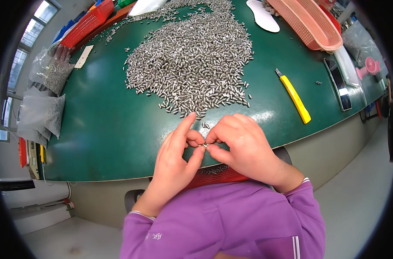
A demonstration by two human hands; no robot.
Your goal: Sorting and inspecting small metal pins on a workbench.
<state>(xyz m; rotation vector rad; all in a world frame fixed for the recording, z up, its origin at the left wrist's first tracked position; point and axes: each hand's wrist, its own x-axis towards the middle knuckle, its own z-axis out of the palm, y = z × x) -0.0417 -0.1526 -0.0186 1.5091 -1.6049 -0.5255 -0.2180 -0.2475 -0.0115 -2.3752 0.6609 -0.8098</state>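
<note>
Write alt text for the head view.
Both hands, left hand and right hand, pinch one small metal part together at the near edge of a green table, below a big heap of small metal parts; a yellow utility knife lies right.

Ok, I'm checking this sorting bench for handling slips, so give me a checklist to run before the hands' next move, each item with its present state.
1. Small metal part pinched between both hands' fingers: ok.
2. Left hand and right hand meeting over the green table: ok.
3. Pile of metal parts close ahead of the hands: ok.
4. Red tray at the table edge under the hands: ok; its fill, cannot tell.
5. Yellow utility knife lying apart from the hands: ok; blade retracted, cannot tell.
</note>
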